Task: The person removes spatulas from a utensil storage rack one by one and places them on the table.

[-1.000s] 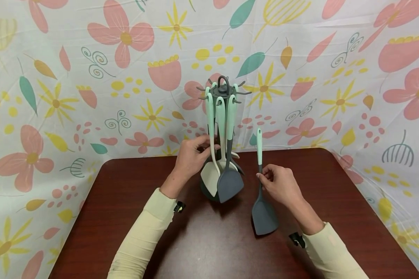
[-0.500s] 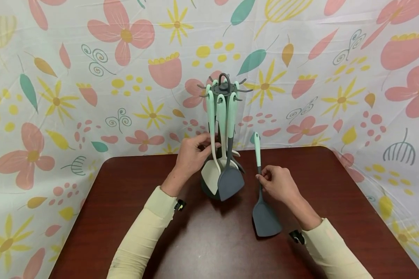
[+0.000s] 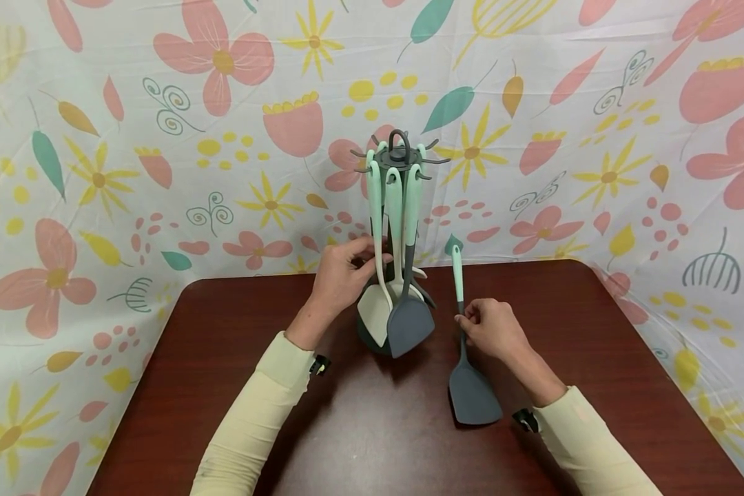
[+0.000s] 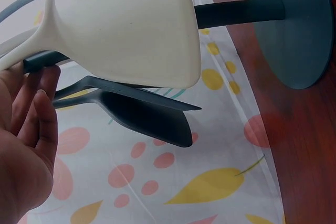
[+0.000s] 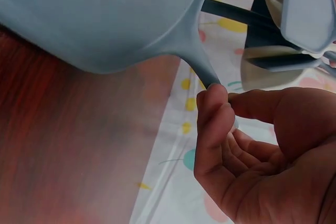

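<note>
Floral cloth (image 3: 223, 165), brown table (image 3: 372, 441). Spatula (image 3: 471, 393): pinched in right hand (image 3: 494, 328), handle (image 3: 458, 275) pointing away. Utensil rack (image 3: 392, 160): leftward of that hand, pole (image 4: 239, 14) gripped by left hand (image 3: 344, 274).

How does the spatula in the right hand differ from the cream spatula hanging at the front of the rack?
The held spatula is dark gray below its handle; the cream spatula is pale there. The held spatula is pinched by the right hand, off the rack, while the cream spatula hangs on it. Both have mint-green handles.
</note>
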`<state>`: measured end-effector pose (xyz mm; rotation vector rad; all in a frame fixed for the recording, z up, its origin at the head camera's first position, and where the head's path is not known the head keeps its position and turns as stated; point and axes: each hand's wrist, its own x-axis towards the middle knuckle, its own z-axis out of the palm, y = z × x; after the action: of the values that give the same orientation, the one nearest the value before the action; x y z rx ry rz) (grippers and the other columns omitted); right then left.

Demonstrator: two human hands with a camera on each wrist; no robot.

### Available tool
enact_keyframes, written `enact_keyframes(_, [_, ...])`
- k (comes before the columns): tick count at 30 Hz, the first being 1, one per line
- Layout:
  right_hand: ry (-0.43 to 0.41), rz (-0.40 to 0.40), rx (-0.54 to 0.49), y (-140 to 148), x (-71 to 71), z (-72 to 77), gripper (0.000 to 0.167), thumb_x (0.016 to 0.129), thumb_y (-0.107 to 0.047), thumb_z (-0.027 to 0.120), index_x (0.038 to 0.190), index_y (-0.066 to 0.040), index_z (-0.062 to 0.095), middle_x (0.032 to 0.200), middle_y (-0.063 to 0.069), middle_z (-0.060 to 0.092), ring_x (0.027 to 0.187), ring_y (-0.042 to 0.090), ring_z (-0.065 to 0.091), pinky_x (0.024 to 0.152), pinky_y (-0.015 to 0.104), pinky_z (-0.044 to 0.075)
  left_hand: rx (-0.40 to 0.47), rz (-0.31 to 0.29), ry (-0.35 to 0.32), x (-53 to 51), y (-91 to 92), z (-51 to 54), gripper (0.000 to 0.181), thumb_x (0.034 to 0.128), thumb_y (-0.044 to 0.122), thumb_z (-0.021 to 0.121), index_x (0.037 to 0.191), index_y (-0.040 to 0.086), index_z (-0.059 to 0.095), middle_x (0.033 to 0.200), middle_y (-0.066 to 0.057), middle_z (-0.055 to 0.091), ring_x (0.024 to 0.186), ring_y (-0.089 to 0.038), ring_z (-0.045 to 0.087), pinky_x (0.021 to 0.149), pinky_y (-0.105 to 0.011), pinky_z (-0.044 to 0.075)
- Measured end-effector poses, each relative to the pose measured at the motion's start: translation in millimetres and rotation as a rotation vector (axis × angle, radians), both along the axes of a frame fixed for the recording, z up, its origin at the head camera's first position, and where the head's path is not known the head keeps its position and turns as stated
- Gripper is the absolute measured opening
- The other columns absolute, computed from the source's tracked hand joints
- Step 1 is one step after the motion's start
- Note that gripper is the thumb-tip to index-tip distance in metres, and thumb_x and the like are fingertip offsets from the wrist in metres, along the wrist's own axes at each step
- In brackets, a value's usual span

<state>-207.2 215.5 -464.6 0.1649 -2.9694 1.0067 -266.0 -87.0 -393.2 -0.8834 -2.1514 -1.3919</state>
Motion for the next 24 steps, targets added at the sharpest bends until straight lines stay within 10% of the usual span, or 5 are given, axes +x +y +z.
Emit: enact_keyframes(24, [-0.118,0.031,0.043,6,0.1,-12.7,0.029,0.103,-0.018,0.071,0.077,-0.007,0.063,0.058,0.004,0.059,0.054,0.013,0.067,0.051,0.032,0.051,0.003,0.0,0.023,0.5,0.9,0.6,0.016,0.0976,0.019,0.08,0.112,0.011,0.082,0.092,0.001,0.082,0.08,-0.006,0.076,0.066,-0.027,0.06])
